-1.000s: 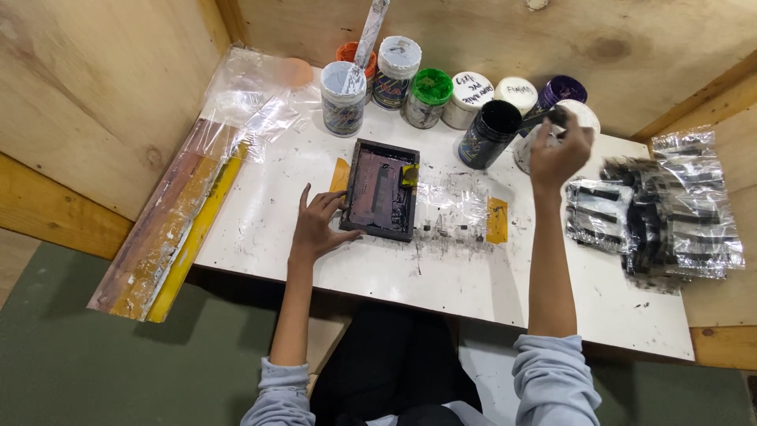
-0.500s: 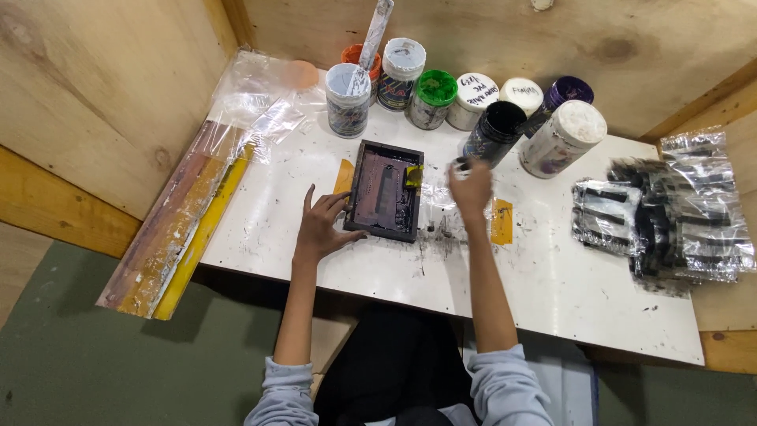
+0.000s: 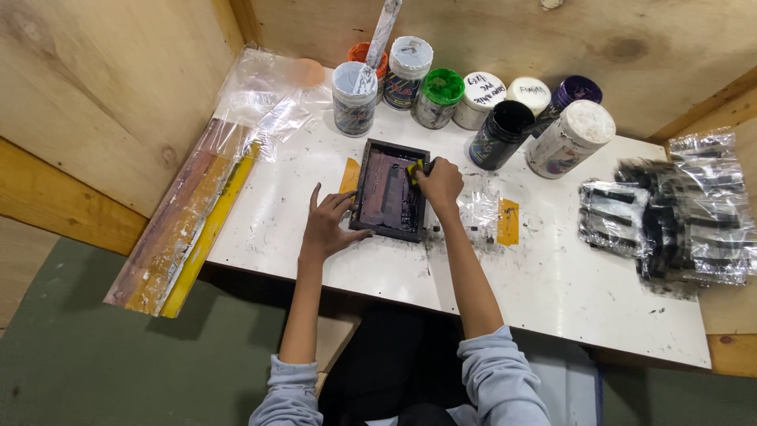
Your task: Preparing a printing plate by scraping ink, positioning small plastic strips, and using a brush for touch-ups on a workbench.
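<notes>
White bench (image 3: 552,284), left hand (image 3: 327,225) spread flat against dark screen frame (image 3: 390,189), right hand (image 3: 440,181) pinching small yellow piece (image 3: 413,169) at frame's edge.

Single head cam; looks steeply down on table (image 3: 552,276); seemingly mid-range.

A small dark-framed printing screen (image 3: 389,189), ink-smeared purple-grey, lies flat on the table, long side running toward twelve o'clock. A yellow squeegee (image 3: 415,170) rests at its one-o'clock corner.
</notes>
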